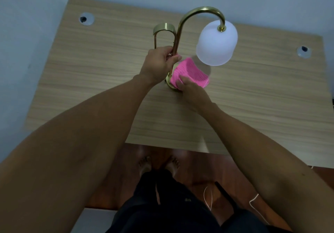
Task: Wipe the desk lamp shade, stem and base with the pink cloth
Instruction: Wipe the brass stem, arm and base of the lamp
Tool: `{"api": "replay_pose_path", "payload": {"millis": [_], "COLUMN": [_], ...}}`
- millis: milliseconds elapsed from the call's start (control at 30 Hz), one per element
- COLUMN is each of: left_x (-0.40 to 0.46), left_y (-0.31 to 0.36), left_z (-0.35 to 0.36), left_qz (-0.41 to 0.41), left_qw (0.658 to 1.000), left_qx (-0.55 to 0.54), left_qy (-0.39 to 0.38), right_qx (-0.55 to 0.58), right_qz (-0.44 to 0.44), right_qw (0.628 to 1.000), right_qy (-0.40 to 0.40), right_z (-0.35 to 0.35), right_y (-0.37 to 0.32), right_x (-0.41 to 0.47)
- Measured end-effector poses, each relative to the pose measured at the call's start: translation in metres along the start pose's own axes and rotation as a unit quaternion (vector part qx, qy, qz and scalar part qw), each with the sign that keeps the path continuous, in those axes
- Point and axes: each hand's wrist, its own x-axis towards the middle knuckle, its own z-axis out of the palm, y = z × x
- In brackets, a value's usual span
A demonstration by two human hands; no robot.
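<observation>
Left hand (159, 60) grips the brass stem (178, 39); right hand (191, 89) presses the pink cloth (189, 74) on the base (170, 85), on the table (90, 70)

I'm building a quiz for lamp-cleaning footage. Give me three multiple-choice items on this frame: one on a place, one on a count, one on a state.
1. Where is the pink cloth?
A. on the base
B. on the shade
C. on the floor

2. How many cable holes does the desk show?
A. none
B. two
C. four

3. What is the left hand doing?
A. lying flat
B. gripping the stem
C. hanging free

Answers: A, the right hand presses it onto the base; B, one hole far left, another far right; B, fingers wrap the stem.
</observation>
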Motion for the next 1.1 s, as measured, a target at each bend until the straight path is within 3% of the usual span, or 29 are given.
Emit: {"api": "replay_pose_path", "payload": {"millis": [367,500,633,800,933,1100], "left_x": [0.0,-0.002,-0.002,-0.001,0.0,0.001], "left_y": [0.001,0.001,0.004,0.007,0.006,0.006], "left_z": [-0.001,-0.001,-0.001,0.0,-0.002,-0.001], "left_qz": [-0.004,0.0,-0.011,-0.009,-0.019,-0.028], "left_qw": [1.0,1.0,0.999,0.999,0.999,0.999], "left_qx": [0.019,0.03,0.035,0.041,0.037,0.044], "left_qy": [0.001,0.006,0.001,0.005,-0.003,-0.008], "right_qx": [0.034,-0.032,0.0,0.058,0.005,0.034], "right_qz": [0.009,-0.062,0.009,0.038,-0.036,0.075], "right_qw": [0.996,0.997,0.997,0.997,0.999,0.996], "right_qy": [0.081,0.031,0.076,0.04,0.026,0.025], "right_z": [0.005,0.003,-0.006,-0.006,-0.003,-0.011], "right_y": [-0.022,-0.019,-0.005,-0.03,-0.018,-0.004], "right_x": [0.019,-0.025,-0.003,0.005,-0.023,0.01]}}
